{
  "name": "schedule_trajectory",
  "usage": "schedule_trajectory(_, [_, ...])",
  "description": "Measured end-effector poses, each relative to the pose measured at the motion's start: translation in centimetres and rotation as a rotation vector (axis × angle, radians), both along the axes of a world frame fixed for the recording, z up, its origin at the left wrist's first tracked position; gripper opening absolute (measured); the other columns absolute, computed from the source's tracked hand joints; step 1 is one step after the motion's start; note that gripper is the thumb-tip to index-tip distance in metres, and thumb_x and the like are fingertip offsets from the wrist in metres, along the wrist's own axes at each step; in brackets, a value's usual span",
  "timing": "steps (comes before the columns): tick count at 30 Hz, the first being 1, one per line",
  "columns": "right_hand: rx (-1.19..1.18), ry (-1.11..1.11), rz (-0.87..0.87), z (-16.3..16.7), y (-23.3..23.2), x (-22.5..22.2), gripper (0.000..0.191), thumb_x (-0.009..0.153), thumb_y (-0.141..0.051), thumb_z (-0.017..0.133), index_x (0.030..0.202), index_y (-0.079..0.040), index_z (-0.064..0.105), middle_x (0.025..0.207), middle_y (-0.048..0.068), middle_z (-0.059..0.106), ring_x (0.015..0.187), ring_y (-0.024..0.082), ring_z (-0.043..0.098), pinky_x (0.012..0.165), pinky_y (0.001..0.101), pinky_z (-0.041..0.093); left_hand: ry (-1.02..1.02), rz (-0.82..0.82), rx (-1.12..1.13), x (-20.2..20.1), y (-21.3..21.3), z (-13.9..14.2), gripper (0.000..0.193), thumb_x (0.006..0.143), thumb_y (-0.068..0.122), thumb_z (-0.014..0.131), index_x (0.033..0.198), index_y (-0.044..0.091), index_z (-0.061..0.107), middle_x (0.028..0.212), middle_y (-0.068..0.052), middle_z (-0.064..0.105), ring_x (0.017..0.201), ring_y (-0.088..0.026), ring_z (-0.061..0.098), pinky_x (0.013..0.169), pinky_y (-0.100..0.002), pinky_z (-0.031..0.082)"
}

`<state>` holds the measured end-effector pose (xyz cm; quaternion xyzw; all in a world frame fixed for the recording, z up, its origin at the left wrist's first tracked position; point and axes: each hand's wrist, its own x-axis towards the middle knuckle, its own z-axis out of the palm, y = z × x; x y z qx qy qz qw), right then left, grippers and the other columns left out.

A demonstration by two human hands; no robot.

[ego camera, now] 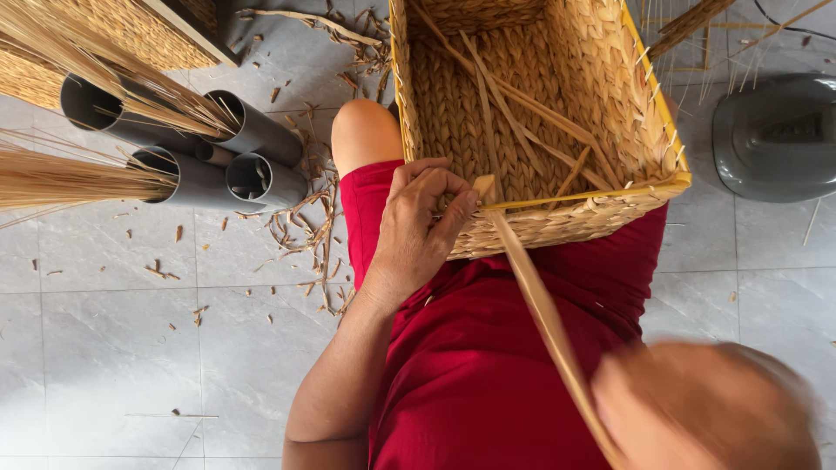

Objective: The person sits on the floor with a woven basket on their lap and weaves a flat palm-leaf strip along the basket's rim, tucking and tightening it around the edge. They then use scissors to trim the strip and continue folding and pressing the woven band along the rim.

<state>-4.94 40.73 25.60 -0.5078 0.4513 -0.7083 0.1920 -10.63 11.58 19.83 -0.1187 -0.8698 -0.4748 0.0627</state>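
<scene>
A woven straw basket [453,113] with a yellow wire rim rests on my lap, open side up. My left hand [418,226] presses on the basket's near wall, its fingers pinching the end of a long flat straw strand [531,287] at the rim. The strand runs taut down to the right into my right hand [705,409], which is blurred and closed around it near the bottom edge. Loose strands lie inside the basket. I wear red clothing.
Several grey plastic pipes [235,144] holding bundles of dry straw [52,174] lie on the tiled floor at left. Straw scraps [305,226] litter the floor beside my knee. Another woven piece [131,30] sits top left. A grey helmet-like object [775,135] stands at right.
</scene>
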Motion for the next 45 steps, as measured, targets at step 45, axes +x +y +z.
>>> schedule_trajectory(45, [0.307, 0.017, -0.851, -0.1, -10.3, -15.8, 0.010, 0.112, -0.003, 0.060, 0.113, 0.002, 0.068, 0.106, 0.011, 0.072, 0.074, 0.006, 0.062, 0.063, 0.0199, 0.053, 0.178, -0.005, -0.163, 1.1, 0.8, 2.0, 0.014, 0.090, 0.020, 0.077, 0.095, 0.009, 0.070, 0.102, -0.003, 0.072, 0.121, -0.024, 0.065, 0.123, -0.060, 0.027])
